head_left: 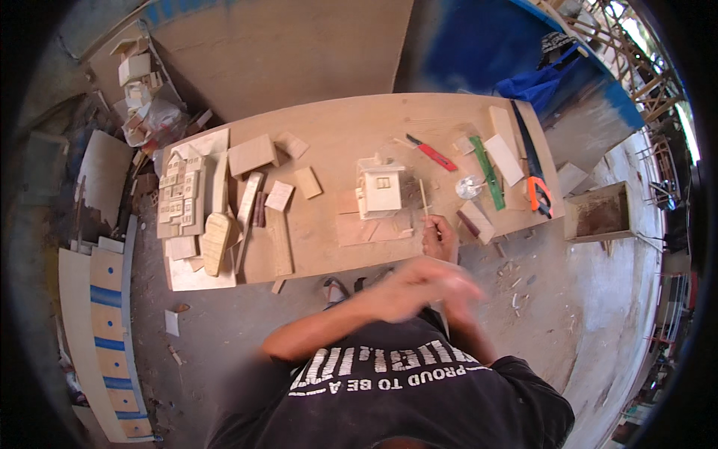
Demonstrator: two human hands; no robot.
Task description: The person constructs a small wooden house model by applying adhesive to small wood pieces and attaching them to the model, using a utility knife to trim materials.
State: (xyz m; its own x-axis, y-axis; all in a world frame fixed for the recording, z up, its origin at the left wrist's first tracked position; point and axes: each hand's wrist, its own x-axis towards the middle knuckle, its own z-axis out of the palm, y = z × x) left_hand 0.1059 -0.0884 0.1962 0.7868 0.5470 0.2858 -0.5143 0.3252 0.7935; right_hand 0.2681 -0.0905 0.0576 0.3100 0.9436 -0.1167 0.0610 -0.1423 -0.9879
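My right hand (440, 239), at the table's near edge, pinches a thin wooden stick (424, 197) that points away from me. Blurred by motion, my left hand (430, 288) crosses over my right forearm; its fingers cannot be made out. A small wooden model house (380, 191) with a framed window stands just left of the stick. Thin flat wood pieces (366, 230) lie under and in front of it. Beyond the stick rests a red utility knife (432, 153).
On the wooden table (336, 123), a handsaw (535, 172), a green tool (488, 172) and a clear plastic item (470, 187) lie right. Wood blocks (253, 155) and a model facade (182, 191) sit left. An open box (598, 213) stands beyond the right edge.
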